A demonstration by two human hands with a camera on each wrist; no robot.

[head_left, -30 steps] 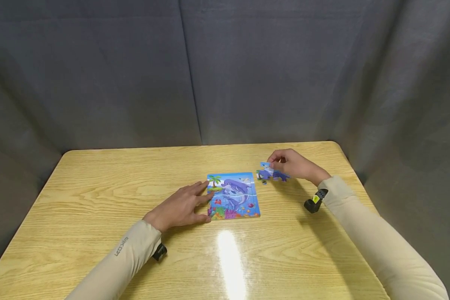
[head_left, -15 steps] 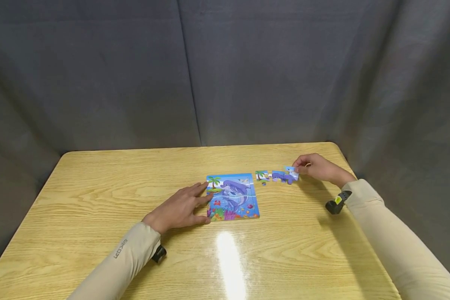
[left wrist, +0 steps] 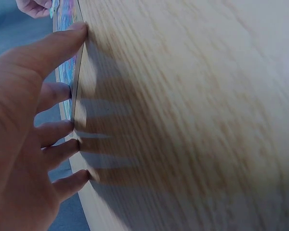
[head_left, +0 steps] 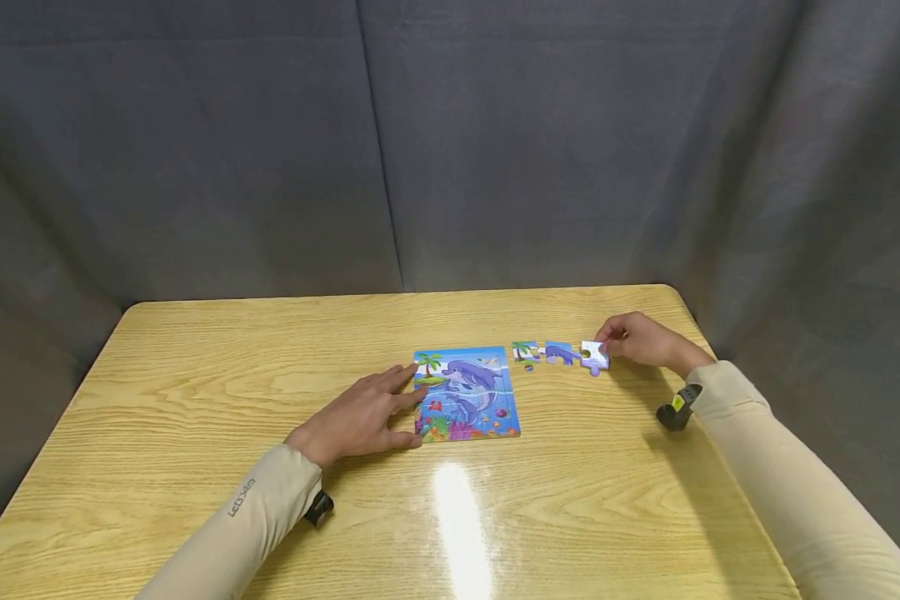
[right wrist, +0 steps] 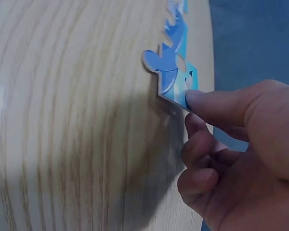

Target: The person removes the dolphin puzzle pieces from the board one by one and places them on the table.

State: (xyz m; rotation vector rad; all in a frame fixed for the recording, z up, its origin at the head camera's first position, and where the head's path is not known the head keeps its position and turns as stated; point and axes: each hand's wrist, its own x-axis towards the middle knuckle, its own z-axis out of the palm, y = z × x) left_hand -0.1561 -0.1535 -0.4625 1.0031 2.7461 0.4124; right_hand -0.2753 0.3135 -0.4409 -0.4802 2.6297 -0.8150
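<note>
A dolphin jigsaw puzzle in its square tray (head_left: 465, 352) lies flat on the table. My left hand (head_left: 356, 417) rests at the tray's left edge with fingers spread and fairly straight, the tips touching it; the left wrist view shows the thumb (left wrist: 62, 43) along the same side. To the right of the tray, my right hand (head_left: 645, 342) pinches a purple and light-blue puzzle piece (head_left: 594, 357) between thumb and fingers. In the right wrist view that piece (right wrist: 168, 72) looks tilted above the wood. Left of it lie a dolphin-head piece (head_left: 561, 353) and a palm-tree piece (head_left: 523, 352).
The wooden table (head_left: 270, 350) has rounded far corners. Grey curtains (head_left: 270, 167) hang behind it and at both sides. A bright glare streak (head_left: 461, 525) crosses the wood in front of the tray. Black devices are strapped at both wrists, the right one (head_left: 678, 408) partly yellow.
My right hand has moved right with the puzzle piece, from above the other loose pieces to their right side. Those pieces now show uncovered. My left hand has stayed in place.
</note>
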